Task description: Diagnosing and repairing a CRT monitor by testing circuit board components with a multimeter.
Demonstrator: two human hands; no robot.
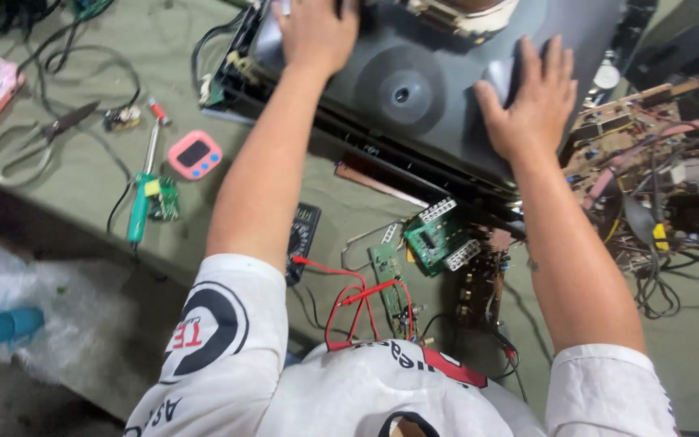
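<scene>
Both hands were laid flat on a large dark appliance casing (pixel 414 89) set at the far side of the green-covered surface (pixel 107 186). The left hand (pixel 317 32) was pressed on the casing's upper left part, its fingers cut off by the frame edge, so their spread could not be told. The right hand (pixel 531 101) was rested palm down near the right edge, its fingers (pixel 548 65) spread wide and gripping nothing. The casing was judged to be opened already: a green circuit board (pixel 438 235) and loose wiring were exposed beneath its near edge, with red probe leads (pixel 349 299) run toward a dark multimeter (pixel 302 235). A soldering iron (pixel 141 202), scissors (pixel 30 142) and a pink timer (pixel 195 154) were left untouched to the left. The casing seemed only to be shifted or steadied; refitting appeared undone.
</scene>
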